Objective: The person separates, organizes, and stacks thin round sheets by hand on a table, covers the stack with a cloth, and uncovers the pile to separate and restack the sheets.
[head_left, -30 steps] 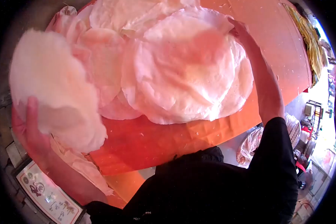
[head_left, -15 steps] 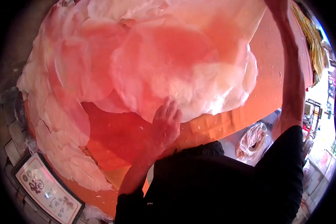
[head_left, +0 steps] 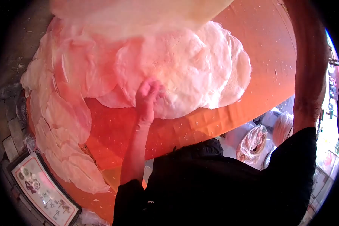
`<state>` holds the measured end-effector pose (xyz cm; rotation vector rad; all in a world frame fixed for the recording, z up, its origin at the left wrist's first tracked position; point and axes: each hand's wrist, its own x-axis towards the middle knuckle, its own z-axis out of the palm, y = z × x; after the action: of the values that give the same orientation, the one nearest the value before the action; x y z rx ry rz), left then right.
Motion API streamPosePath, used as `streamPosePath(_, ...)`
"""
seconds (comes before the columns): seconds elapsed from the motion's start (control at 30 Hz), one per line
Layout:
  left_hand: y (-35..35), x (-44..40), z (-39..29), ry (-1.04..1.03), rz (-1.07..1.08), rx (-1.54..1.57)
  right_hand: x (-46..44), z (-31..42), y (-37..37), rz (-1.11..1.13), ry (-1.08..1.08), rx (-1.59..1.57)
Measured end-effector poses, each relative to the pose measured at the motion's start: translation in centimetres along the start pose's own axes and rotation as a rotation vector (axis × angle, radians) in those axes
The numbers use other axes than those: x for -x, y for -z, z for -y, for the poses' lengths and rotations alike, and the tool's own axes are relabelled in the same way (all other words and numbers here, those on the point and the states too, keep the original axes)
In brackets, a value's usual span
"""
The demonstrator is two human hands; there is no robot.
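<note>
Thin, pale round pancakes [head_left: 184, 64] overlap in a broad layer on an orange tabletop [head_left: 116, 132]. My left hand [head_left: 148, 96] rests at their near edge, its fingers bent and drawn together against the top pancake; whether they pinch anything is hidden. Above the far part of the layer, a large pale sheet [head_left: 139, 15] is blurred by motion and cut off by the top of the view. My right arm reaches up along the right side, with its hand outside the view.
More thin pancakes [head_left: 64, 147] run down the table's left side. Beyond that edge stands a framed sign [head_left: 45, 192] with writing, over brick paving. Below the table's near edge, right of my body, lies a clear plastic bag [head_left: 252, 145]. Small crumbs dot the orange surface.
The large blurred sheet has shifted toward the top of the view, uncovering the pancakes beneath. My left hand has moved left and slightly up, and its outstretched fingers have curled. My right arm has swung outward.
</note>
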<state>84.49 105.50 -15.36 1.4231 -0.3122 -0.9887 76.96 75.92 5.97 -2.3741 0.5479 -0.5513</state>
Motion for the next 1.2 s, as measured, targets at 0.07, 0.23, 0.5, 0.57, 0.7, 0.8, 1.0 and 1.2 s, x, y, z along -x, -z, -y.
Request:
streamPosePath(0.07,1.4,-0.8,0.7,-0.015,-0.010,0.314,0.8,-3.9,0.6,0.050,-0.142,-0.160)
streamPosePath(0.23,0.8,0.0,-0.8,-0.069,-0.041,0.805,5.2,-12.9,-1.8,0.092,-0.468,-0.585)
streamPosePath(0.5,-1.6,-3.1,1.0,0.217,0.014,0.100,6.9,-4.4,-5.1,0.269,-0.488,-0.442)
streamPosePath(0.57,-3.0,-2.4,-1.2,0.042,-0.146,0.244,6.8,-3.0,-4.3,0.133,-0.332,-0.119)
streamPosePath(0.7,-2.9,2.6,-7.5,-0.149,-0.105,0.378,9.3,-2.2,4.4,-0.102,-0.266,-0.144)
streamPosePath(0.8,-1.9,4.6,-8.1,-0.173,-0.101,0.365,10.4,-2.4,6.9,-0.354,-0.381,-0.051)
streamPosePath(1.0,2.3,0.0,0.0,-0.059,-0.164,0.074,11.5,-21.0,-1.6,-0.038,-0.462,0.516)
streamPosePath(1.2,3.4,-0.5,4.4,-0.051,-0.259,-0.206,15.9,-12.5,-9.4,-0.117,-0.153,0.529)
